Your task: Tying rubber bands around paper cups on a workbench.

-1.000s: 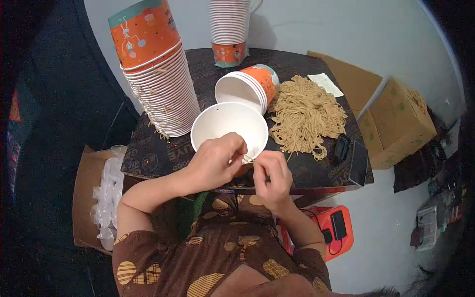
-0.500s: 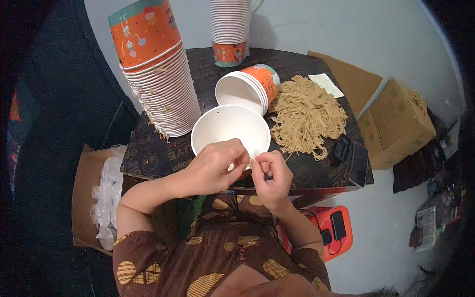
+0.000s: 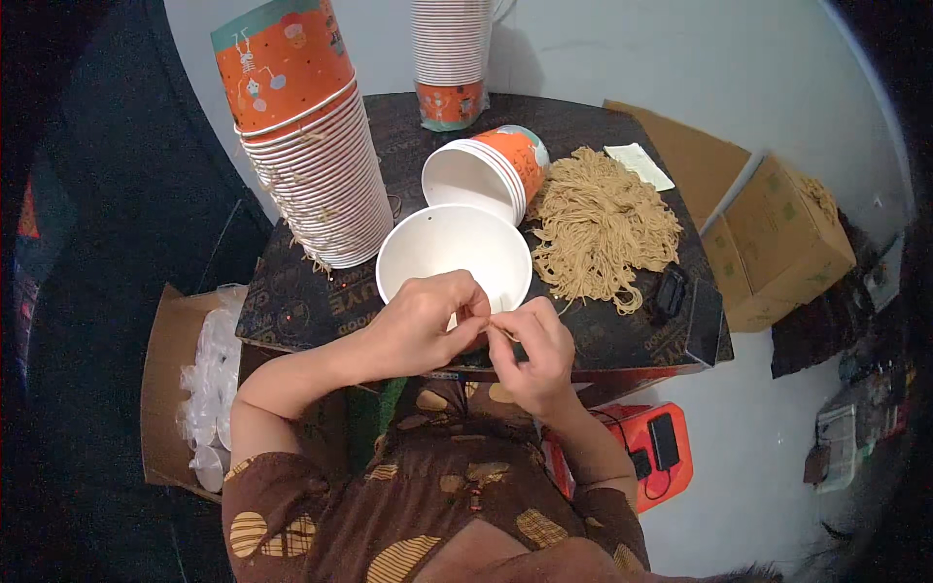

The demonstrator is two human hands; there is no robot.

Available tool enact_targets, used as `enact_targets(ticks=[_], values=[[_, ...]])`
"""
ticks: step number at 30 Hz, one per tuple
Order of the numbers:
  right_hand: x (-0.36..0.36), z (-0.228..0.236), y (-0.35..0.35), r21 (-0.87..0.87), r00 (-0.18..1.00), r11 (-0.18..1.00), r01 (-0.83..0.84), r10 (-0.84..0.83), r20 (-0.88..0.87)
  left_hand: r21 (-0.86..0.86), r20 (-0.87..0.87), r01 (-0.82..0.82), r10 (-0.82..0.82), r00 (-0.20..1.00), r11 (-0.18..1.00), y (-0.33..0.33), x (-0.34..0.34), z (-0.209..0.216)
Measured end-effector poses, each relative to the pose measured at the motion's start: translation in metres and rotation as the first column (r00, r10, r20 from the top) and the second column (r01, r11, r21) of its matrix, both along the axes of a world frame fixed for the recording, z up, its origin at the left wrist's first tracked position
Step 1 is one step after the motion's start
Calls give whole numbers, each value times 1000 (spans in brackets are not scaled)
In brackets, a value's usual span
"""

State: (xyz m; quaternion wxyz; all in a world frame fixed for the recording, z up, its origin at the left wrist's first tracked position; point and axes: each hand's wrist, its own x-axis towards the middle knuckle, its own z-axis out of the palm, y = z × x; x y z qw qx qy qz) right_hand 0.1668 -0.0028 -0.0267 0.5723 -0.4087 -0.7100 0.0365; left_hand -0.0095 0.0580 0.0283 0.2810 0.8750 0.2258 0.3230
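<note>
In front of me a white-lined paper bucket (image 3: 452,245) stands mouth up near the table's front edge, with a small dark hole below its far rim. Both my hands meet at its near rim. My left hand (image 3: 425,323) is closed in a pinch there. My right hand (image 3: 536,358) pinches too, its fingertips against the left ones. A short bit of thin tan cord (image 3: 502,332) shows between the fingers; its ends are hidden. Right of the bucket lies a loose heap of tan cords (image 3: 604,231).
Behind the bucket, several nested orange buckets (image 3: 520,160) lie on their side. A tall bucket stack (image 3: 316,180) with cord bits rises at left, another stack (image 3: 452,58) at the back. A carton of clear plastic pieces (image 3: 160,389) stands left below; an open carton (image 3: 787,243) sits right.
My right hand has shifted slightly left, and its fingertips now touch those of my left hand. The left hand has hardly moved.
</note>
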Motion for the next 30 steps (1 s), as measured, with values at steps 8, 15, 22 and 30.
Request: enact_targets(ticks=[8, 15, 22, 30], values=[[1, 1, -2, -184, 976, 974, -132, 95, -196, -9, 32, 24, -24, 999, 1000, 2, 1, -4], [0, 0, -5, -243, 951, 949, -199, 128, -280, 113, 10, 52, -54, 999, 992, 2, -3, -4], [-6, 2, -6, -250, 951, 956, -155, 76, -301, 240, 66, 109, -128, 990, 965, 1, -1, -2], [0, -5, -18, 21, 983, 986, 164, -165, 77, 216, -20, 103, -101, 995, 971, 6, -5, -5]])
